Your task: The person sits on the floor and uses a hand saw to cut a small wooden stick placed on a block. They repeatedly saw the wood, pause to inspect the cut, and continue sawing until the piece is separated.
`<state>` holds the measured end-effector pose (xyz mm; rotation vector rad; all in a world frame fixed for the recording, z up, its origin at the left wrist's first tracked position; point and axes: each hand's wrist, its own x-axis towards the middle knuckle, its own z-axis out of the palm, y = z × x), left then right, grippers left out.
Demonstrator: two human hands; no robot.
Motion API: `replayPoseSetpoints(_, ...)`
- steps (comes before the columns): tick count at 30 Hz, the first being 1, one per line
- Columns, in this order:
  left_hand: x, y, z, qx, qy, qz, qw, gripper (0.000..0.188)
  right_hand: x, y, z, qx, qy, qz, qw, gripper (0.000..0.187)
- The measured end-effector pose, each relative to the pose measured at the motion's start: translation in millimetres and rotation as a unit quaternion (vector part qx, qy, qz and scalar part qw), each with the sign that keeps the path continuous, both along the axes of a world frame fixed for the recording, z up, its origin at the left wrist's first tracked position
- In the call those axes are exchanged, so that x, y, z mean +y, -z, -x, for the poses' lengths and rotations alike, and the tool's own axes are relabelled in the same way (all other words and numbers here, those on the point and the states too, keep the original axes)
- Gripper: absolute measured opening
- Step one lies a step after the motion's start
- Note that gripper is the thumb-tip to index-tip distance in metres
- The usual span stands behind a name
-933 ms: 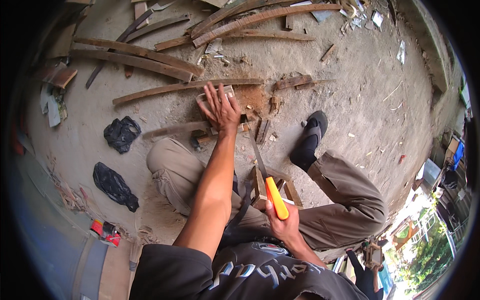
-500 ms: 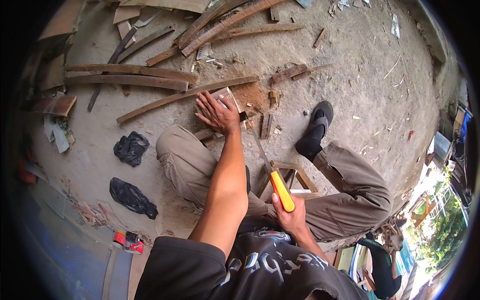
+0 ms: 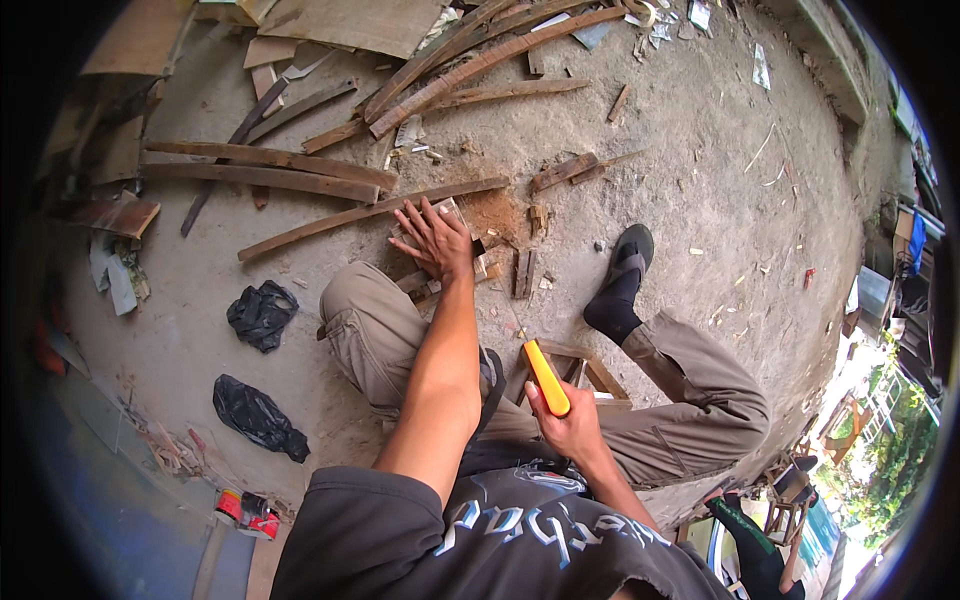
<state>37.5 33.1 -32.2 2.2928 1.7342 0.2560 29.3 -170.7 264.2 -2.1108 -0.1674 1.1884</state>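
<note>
My left hand (image 3: 435, 240) lies flat with fingers spread on a small wooden piece (image 3: 455, 268) on the concrete ground, just past my left knee (image 3: 345, 290). My right hand (image 3: 570, 425) is shut on the yellow handle of a hand tool (image 3: 545, 375); its thin blade points up toward the wooden piece, but its tip is hard to make out. I sit on a low wooden stool (image 3: 590, 375), right leg stretched out, black-socked foot (image 3: 620, 275) on the ground.
Long rough wooden slats (image 3: 370, 213) and planks (image 3: 260, 180) lie beyond my left hand. Short offcuts (image 3: 525, 270) sit to its right. Two black plastic bags (image 3: 262, 312) lie at left. A red-and-white item (image 3: 250, 512) is at lower left.
The view has shifted, so the ground scene sits slightly lower right. My left hand stays on the wooden piece. My right hand has moved the yellow-handled tool a little upward.
</note>
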Motion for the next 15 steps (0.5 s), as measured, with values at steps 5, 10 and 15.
replayPoseSetpoints(5,-3.6,-4.1,2.0,0.009,0.001,0.016,1.000,0.045,8.8,-11.0,-3.0,-0.004,0.014,0.029,0.999,0.031)
replayPoseSetpoints(10,-3.0,-8.6,-0.9,0.021,0.010,0.025,0.999,0.044,40.9,-7.1,-28.2,0.006,-0.003,0.053,0.999,0.030)
replayPoseSetpoints(15,-2.1,-11.8,1.8,0.026,0.001,0.022,0.999,0.043,33.9,-3.4,-14.6,-0.029,0.004,0.032,0.999,0.028)
